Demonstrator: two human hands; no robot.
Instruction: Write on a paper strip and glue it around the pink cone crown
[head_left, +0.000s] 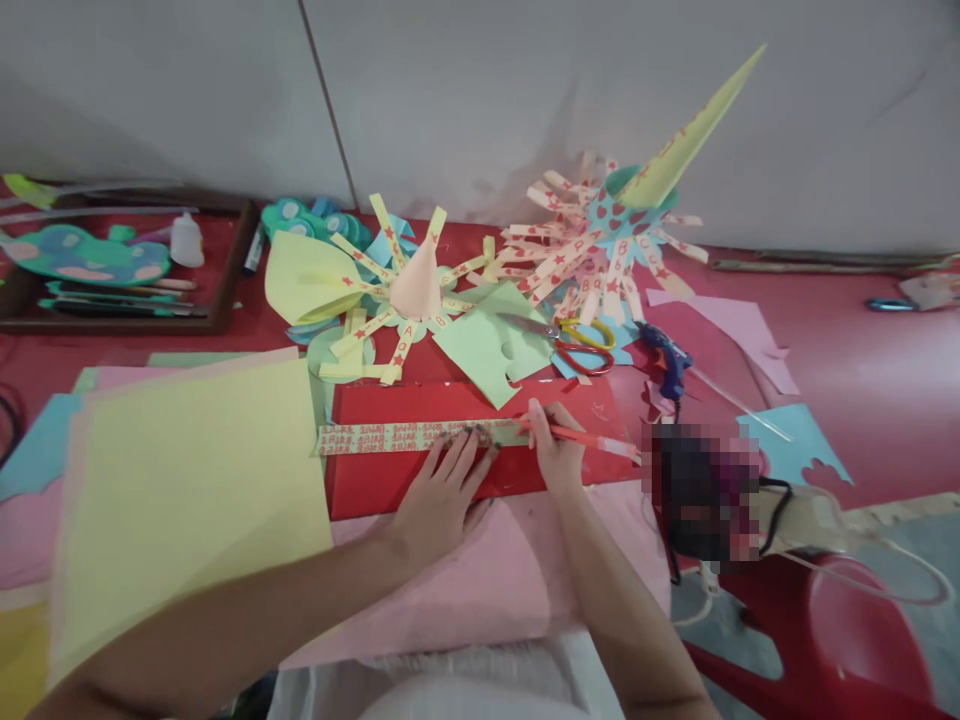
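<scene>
A pale green paper strip [360, 440] covered in rows of red marks lies across a red board [367, 492]. My left hand [448, 480] rests flat on the strip with its fingers spread, hiding part of it. In my right hand [556, 450] is a long red pen [592, 438], its tip at the strip's right end. Under both forearms lies a pink sheet [517, 570]. Just beyond the board are a notched light green paper piece [480, 335] and scissors [577, 345] with red and yellow handles.
Large yellow paper [195, 500] tops a stack at left. A wooden tray [244, 260] holds a glue bottle [186, 240]. Paper cone crafts [417, 285] stand by the wall. A blue glue gun [666, 360] lies at right, above a red stool [862, 630] and a pixelated area.
</scene>
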